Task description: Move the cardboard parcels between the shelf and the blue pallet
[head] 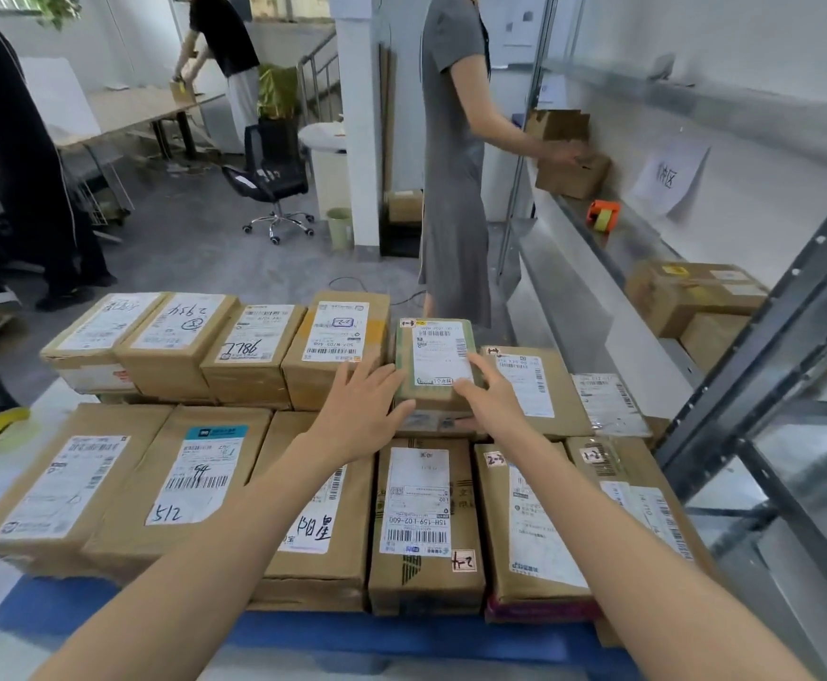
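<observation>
The small parcel [433, 361] sits in the back row of boxes [254, 356] on the blue pallet [401, 636], raised on another box and standing higher than the flat one to its right.

Left hand [367, 410]: fingers straight and spread, touching the parcel's left near edge; released, nothing held.

Right hand [492, 400]: fingers extended over the parcel's right near corner, thumb low against its front face. Whether it is grasping cannot be told.

A front row of larger boxes [195, 484] lies beneath both forearms.

The metal shelf [598, 267] runs along the right, holding boxes and an orange tape dispenser [603, 214]. A person in grey [451, 189] stands at the shelf with a hand on a box [571, 176].
</observation>
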